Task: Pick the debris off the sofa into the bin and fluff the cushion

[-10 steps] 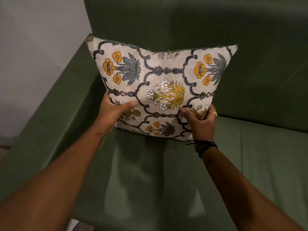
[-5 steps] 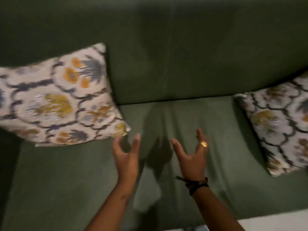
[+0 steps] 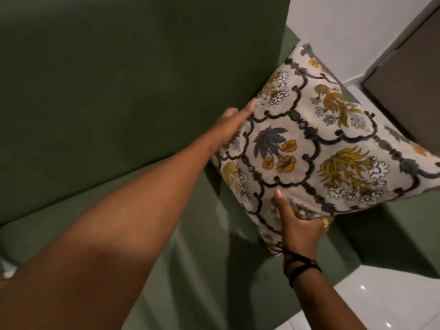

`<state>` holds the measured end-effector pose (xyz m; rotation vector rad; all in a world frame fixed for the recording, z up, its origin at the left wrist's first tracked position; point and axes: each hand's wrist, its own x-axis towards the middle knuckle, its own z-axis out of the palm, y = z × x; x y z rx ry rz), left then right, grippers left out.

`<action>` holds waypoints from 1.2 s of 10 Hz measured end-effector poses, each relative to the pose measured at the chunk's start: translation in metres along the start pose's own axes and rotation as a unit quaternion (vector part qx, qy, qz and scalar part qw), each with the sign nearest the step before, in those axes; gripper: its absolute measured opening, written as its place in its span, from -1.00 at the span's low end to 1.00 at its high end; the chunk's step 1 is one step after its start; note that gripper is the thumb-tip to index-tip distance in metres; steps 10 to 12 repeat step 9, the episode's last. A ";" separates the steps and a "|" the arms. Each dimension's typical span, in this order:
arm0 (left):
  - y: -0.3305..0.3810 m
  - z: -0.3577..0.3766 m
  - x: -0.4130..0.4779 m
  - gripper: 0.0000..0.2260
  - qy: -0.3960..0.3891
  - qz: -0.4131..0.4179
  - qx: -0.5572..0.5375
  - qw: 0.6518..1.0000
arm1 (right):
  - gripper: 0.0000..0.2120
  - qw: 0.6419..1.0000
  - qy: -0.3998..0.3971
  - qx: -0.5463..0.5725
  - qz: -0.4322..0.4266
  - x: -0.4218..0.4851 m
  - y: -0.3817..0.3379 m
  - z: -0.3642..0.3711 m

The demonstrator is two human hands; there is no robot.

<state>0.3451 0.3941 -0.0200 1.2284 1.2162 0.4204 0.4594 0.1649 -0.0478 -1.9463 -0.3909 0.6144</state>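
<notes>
A white cushion [image 3: 316, 151] with a yellow, orange and grey flower print stands tilted at the right end of the green sofa [image 3: 119, 96]. My left hand [image 3: 229, 126] lies flat along the cushion's upper left edge, fingers stretched between it and the sofa back. My right hand [image 3: 301, 226], with a gold ring and a black wrist band, grips the cushion's lower corner, thumb on the front face. No debris or bin shows in this view.
The sofa's right armrest [image 3: 402, 225] sits behind and below the cushion. A white tiled floor [image 3: 381, 303] lies at the lower right. A grey-brown cabinet [image 3: 409, 79] and a white wall [image 3: 352, 27] stand at the upper right.
A second ago both hands held the left cushion; then they let go and hung open over the seat. Now the view has swung right and both hands are on the right cushion.
</notes>
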 end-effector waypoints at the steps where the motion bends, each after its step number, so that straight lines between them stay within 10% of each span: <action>1: 0.011 0.010 0.028 -0.03 -0.066 -0.011 0.008 0.998 | 0.00 0.998 -0.007 0.045 0.038 0.016 -0.002 0.010; 2: 0.006 0.016 0.016 -0.07 0.017 0.007 -0.067 0.998 | -0.29 0.995 -0.017 0.089 0.050 0.015 -0.005 0.008; 5: -0.096 -0.055 -0.133 -0.53 0.350 0.145 -0.237 0.895 | -0.10 0.948 -0.306 -0.040 -0.081 0.023 -0.051 0.022; 7: -0.138 -0.079 -0.160 -0.17 0.418 0.108 -0.222 0.874 | -0.41 0.878 -0.424 -0.099 -0.198 0.037 -0.074 0.110; 9: -0.117 -0.075 -0.188 -0.10 0.435 0.028 -0.162 0.885 | 0.01 0.904 -0.269 -0.221 -0.248 0.019 -0.100 0.084; 12: -0.117 -0.075 -0.188 -0.10 0.435 0.028 -0.162 0.885 | 0.01 0.904 -0.269 -0.221 -0.248 0.019 -0.100 0.084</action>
